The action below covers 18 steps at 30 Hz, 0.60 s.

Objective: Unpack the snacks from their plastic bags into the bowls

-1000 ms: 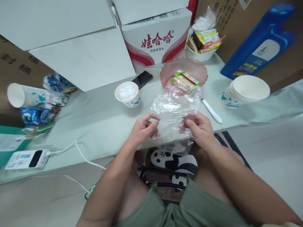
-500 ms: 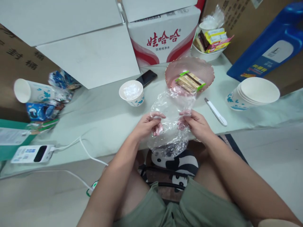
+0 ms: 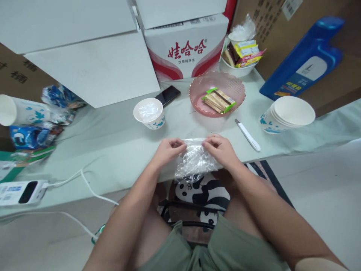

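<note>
Between my two hands hangs a sheet of clear crinkled plastic film point(image 3: 194, 160), its upper edge pulled taut and its lower part drooping over the table's front edge. My left hand point(image 3: 170, 150) pinches the left end of that edge, my right hand point(image 3: 221, 148) the right end. Just beyond stands a paper cup point(image 3: 149, 114) with crumpled clear plastic in it. A pink scalloped bowl point(image 3: 194, 84) holds several wrapped snack bars point(image 3: 218, 101). To the right of my right hand lies a white-handled cutter point(image 3: 249, 136).
A stack of paper cups point(image 3: 293, 113) and a blue bottle point(image 3: 304, 67) stand right. Behind are a white carton point(image 3: 186, 45), a phone point(image 3: 169, 96) and a snack tub point(image 3: 239, 71). A power bank point(image 3: 22, 192) with white cable point(image 3: 98, 194) and snack packets point(image 3: 31, 135) lie left.
The plastic film, spread wide and puffed up toward the bowl before, is now lower and gathered in a smaller piece. My hands have come closer together. The view has shifted slightly right.
</note>
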Each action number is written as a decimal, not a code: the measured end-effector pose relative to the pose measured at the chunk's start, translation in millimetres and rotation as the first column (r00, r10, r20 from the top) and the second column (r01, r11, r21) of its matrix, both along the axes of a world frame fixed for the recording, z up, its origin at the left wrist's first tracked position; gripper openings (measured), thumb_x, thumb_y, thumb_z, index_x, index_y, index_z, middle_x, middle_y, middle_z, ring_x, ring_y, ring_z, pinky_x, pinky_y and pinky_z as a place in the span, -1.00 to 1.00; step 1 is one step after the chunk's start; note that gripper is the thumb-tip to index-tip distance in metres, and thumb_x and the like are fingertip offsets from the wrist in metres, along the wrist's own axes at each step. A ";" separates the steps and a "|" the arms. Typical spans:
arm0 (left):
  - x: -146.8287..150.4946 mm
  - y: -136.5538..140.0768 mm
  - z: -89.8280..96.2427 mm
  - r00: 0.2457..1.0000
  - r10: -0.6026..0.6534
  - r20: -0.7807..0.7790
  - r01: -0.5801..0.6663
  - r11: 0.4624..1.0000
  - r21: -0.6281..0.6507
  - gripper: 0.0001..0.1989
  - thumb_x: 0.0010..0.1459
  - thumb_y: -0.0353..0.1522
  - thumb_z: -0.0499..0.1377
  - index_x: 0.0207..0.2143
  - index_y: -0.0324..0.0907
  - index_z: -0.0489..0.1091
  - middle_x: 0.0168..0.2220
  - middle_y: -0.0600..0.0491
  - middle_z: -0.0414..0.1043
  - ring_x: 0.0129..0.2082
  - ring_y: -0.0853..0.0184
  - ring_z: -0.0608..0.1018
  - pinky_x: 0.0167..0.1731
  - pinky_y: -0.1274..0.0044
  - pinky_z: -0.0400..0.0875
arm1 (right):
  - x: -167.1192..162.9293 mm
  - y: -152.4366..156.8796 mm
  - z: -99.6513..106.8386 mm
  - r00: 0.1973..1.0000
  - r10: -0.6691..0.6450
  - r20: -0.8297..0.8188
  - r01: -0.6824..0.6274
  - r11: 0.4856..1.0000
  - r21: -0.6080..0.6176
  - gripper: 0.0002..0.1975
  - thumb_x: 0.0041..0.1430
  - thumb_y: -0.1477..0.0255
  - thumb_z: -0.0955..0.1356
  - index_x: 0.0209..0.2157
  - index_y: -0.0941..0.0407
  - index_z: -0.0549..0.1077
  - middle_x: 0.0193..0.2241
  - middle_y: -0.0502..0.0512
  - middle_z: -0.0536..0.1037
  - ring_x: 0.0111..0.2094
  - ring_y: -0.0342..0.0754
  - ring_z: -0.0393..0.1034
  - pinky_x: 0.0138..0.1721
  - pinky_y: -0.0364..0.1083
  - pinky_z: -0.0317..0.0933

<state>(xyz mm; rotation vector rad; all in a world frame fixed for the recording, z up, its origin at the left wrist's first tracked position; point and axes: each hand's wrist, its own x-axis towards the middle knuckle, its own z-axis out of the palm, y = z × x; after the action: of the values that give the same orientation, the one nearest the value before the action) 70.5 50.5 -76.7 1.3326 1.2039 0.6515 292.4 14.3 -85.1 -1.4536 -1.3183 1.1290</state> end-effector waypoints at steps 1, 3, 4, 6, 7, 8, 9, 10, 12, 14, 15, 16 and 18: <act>0.6 0.1 -0.2 0.999 0.015 0.043 -0.016 1.000 0.018 -0.72 -0.03 -0.23 0.40 -0.37 -0.22 0.48 -0.46 0.08 0.50 -0.52 0.46 0.49 -0.47 0.60 0.35 | -2.3 0.7 -1.3 0.999 -0.024 -0.037 0.023 0.999 -0.023 -0.61 -0.08 0.18 0.50 -0.23 0.06 0.47 -0.27 0.05 0.50 -0.35 -0.07 0.40 -0.24 -0.01 0.34; 0.5 0.3 1.2 0.970 0.088 0.225 -0.095 0.995 0.020 -0.57 -0.12 -0.30 0.45 -0.21 -0.14 0.38 -0.28 0.10 0.51 -0.44 0.45 0.56 -0.46 0.62 0.39 | -5.8 2.3 -3.3 0.981 -0.074 -0.180 0.055 0.993 -0.107 -0.31 -0.21 0.26 0.55 -0.01 0.01 0.32 -0.20 0.02 0.48 -0.38 -0.11 0.40 -0.30 -0.04 0.35; 0.1 0.3 2.6 0.939 0.128 0.318 -0.136 0.991 0.001 -0.47 -0.16 -0.32 0.47 -0.13 -0.09 0.33 -0.17 0.08 0.50 -0.37 0.42 0.61 -0.42 0.62 0.43 | -6.9 3.1 -3.8 0.965 -0.090 -0.245 0.055 0.988 -0.145 -0.26 -0.24 0.28 0.56 0.02 0.00 0.29 -0.22 0.00 0.48 -0.38 -0.11 0.41 -0.30 -0.05 0.35; -0.5 -0.1 6.0 0.887 0.177 0.427 -0.156 0.984 -0.085 -0.30 -0.22 -0.35 0.50 -0.02 -0.01 0.28 0.00 0.03 0.48 -0.23 0.34 0.66 -0.32 0.56 0.51 | -8.5 4.7 -3.3 0.940 -0.113 -0.322 0.065 0.986 -0.157 -0.38 -0.24 0.28 0.55 -0.09 0.03 0.35 -0.33 -0.05 0.48 -0.37 -0.11 0.40 -0.26 -0.06 0.34; -0.4 -0.7 7.7 0.884 0.172 0.434 -0.121 0.982 -0.143 -0.29 -0.22 -0.35 0.50 -0.01 -0.02 0.29 0.03 0.00 0.49 -0.19 0.30 0.66 -0.26 0.53 0.54 | -9.0 5.3 -2.3 0.927 -0.127 -0.352 0.084 0.987 -0.137 -0.48 -0.22 0.27 0.54 -0.18 0.04 0.37 -0.38 -0.06 0.48 -0.35 -0.11 0.40 -0.23 -0.06 0.33; 0.1 -1.7 9.0 0.895 0.145 0.421 -0.067 0.979 -0.195 -0.34 -0.21 -0.33 0.51 -0.05 -0.08 0.33 0.00 -0.04 0.52 -0.17 0.27 0.66 -0.22 0.50 0.54 | -9.5 5.6 -0.7 0.914 -0.139 -0.382 0.105 0.988 -0.111 -0.54 -0.21 0.25 0.54 -0.25 0.04 0.38 -0.38 -0.06 0.49 -0.32 -0.10 0.41 -0.20 -0.06 0.32; 0.8 -2.9 9.9 0.908 0.111 0.403 -0.016 0.973 -0.231 -0.43 -0.19 -0.31 0.50 -0.12 -0.14 0.36 -0.05 -0.06 0.55 -0.17 0.26 0.66 -0.20 0.48 0.54 | -9.8 5.6 1.2 0.906 -0.137 -0.401 0.109 0.990 -0.092 -0.57 -0.20 0.24 0.54 -0.29 0.04 0.38 -0.36 -0.04 0.52 -0.29 -0.09 0.43 -0.17 -0.06 0.32; 1.5 -4.3 10.5 0.919 0.086 0.386 0.012 0.969 -0.245 -0.52 -0.15 -0.27 0.48 -0.20 -0.18 0.38 -0.12 -0.06 0.58 -0.20 0.26 0.66 -0.20 0.48 0.54 | -10.1 5.2 3.2 0.908 -0.114 -0.403 0.084 0.992 -0.089 -0.59 -0.20 0.23 0.54 -0.31 0.05 0.39 -0.32 -0.02 0.54 -0.26 -0.08 0.44 -0.16 -0.06 0.32; 1.9 -6.9 10.8 0.939 0.067 0.337 0.003 0.979 -0.204 -0.60 -0.05 -0.20 0.43 -0.28 -0.19 0.36 -0.29 0.01 0.60 -0.34 0.34 0.64 -0.33 0.54 0.52 | -10.4 3.4 6.5 0.934 -0.006 -0.357 -0.042 0.991 -0.126 -0.63 -0.16 0.24 0.54 -0.34 0.06 0.41 -0.33 0.01 0.57 -0.30 -0.08 0.45 -0.22 -0.08 0.31; -0.2 -8.3 11.1 0.964 0.040 0.263 -0.005 0.991 -0.132 -0.63 0.06 -0.13 0.36 -0.25 -0.16 0.35 -0.49 0.13 0.52 -0.57 0.43 0.53 -0.53 0.61 0.42 | -10.8 0.9 8.1 0.954 0.094 -0.285 -0.151 0.971 -0.184 -0.69 -0.08 0.24 0.51 -0.35 0.07 0.41 -0.49 -0.05 0.51 -0.47 -0.14 0.35 -0.39 -0.12 0.23; -2.3 -8.6 11.5 0.974 0.014 0.227 0.012 0.994 -0.111 -0.63 0.09 -0.11 0.33 -0.23 -0.16 0.36 -0.59 0.19 0.44 -0.66 0.45 0.46 -0.61 0.62 0.34 | -11.1 -0.3 8.5 0.957 0.103 -0.270 -0.161 0.966 -0.201 -0.71 -0.05 0.24 0.49 -0.33 0.06 0.41 -0.57 -0.11 0.45 -0.55 -0.16 0.27 -0.48 -0.14 0.16; -5.0 -8.5 12.2 0.977 -0.007 0.214 0.030 0.994 -0.102 -0.62 0.09 -0.09 0.32 -0.22 -0.16 0.37 -0.67 0.24 0.35 -0.72 0.46 0.39 -0.68 0.63 0.28 | -11.5 -1.4 8.8 0.957 0.083 -0.279 -0.144 0.968 -0.205 -0.71 -0.03 0.25 0.47 -0.29 0.05 0.42 -0.62 -0.15 0.40 -0.60 -0.17 0.21 -0.53 -0.16 0.09; -11.0 -7.6 14.5 0.963 -0.006 0.270 0.039 0.992 -0.117 -0.62 0.02 -0.11 0.36 -0.25 -0.17 0.42 -0.69 0.25 0.30 -0.75 0.46 0.35 -0.70 0.61 0.27 | -12.4 -2.7 10.3 0.935 0.016 -0.354 -0.089 0.978 -0.191 -0.70 -0.07 0.27 0.48 -0.28 0.03 0.43 -0.63 -0.16 0.37 -0.62 -0.18 0.17 -0.57 -0.17 0.04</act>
<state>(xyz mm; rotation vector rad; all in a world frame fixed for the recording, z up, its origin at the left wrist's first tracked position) 59.5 42.8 -62.2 1.1142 0.9902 0.7066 280.0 11.5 -74.8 -1.2870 -1.0179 1.5172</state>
